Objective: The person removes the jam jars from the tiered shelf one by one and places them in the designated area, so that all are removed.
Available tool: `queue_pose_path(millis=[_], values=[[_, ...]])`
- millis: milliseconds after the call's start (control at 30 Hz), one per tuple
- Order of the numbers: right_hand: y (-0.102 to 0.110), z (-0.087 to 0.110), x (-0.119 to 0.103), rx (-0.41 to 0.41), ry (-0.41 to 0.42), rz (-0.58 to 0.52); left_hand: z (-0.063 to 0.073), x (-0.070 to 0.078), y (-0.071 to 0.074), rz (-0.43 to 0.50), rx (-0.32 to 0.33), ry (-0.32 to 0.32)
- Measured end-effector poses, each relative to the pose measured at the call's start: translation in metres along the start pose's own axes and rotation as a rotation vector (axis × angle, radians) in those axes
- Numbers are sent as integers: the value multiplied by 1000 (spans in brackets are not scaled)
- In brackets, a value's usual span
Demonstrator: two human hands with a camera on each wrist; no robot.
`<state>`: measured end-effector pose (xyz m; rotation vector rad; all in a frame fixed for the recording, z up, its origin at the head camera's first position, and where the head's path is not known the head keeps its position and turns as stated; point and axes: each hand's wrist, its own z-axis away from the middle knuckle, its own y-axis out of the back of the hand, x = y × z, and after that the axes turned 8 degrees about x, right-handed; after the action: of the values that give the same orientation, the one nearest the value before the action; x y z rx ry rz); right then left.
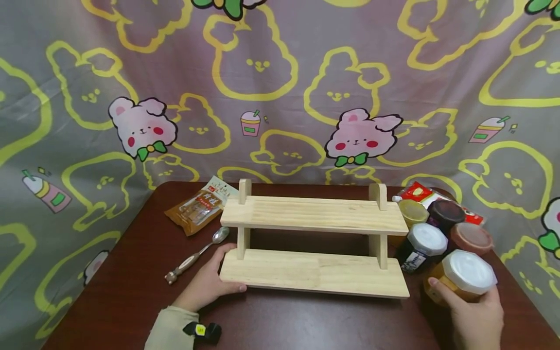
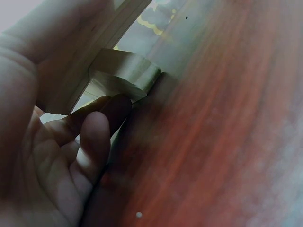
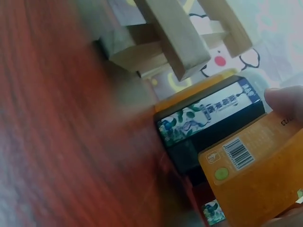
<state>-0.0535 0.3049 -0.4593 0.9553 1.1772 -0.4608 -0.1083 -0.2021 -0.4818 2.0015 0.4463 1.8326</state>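
A two-tier wooden rack [image 1: 315, 272] stands in the middle of the table. My left hand [image 1: 210, 282] grips the left end of its lower board, thumb along the front edge and fingers behind. The left wrist view shows the fingers curled under the board [image 2: 71, 56], close to a wooden foot [image 2: 125, 71]. On the right, my right hand [image 1: 479, 311] holds an eight-sided jar [image 1: 465, 274] with a white lid and orange-brown contents. Its label with a barcode [image 3: 239, 153] faces the right wrist camera. Right beside it is a dark jar [image 1: 422, 248] with a white lid.
Behind the held jar stand a yellow-lidded jar [image 1: 413, 211], a dark-lidded jar [image 1: 446, 216] and a reddish-lidded jar [image 1: 471, 238]. Red and white packets [image 1: 417, 192] lie at the back right. Left of the rack are a brown packet [image 1: 197, 209] and a spoon [image 1: 197, 255]. A patterned curtain [image 1: 280, 112] hangs behind.
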Motion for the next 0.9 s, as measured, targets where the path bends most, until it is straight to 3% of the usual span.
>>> queue_pose_path(millis=[267, 633, 900], values=[[-7, -5, 6, -26, -34, -24, 0, 1, 0, -3, 5, -3], [-11, -7, 13, -25, 10, -9, -1, -1, -1, 14, 7, -11], [-8, -9, 10, -83, 26, 63, 0, -1, -1, -1, 12, -9]])
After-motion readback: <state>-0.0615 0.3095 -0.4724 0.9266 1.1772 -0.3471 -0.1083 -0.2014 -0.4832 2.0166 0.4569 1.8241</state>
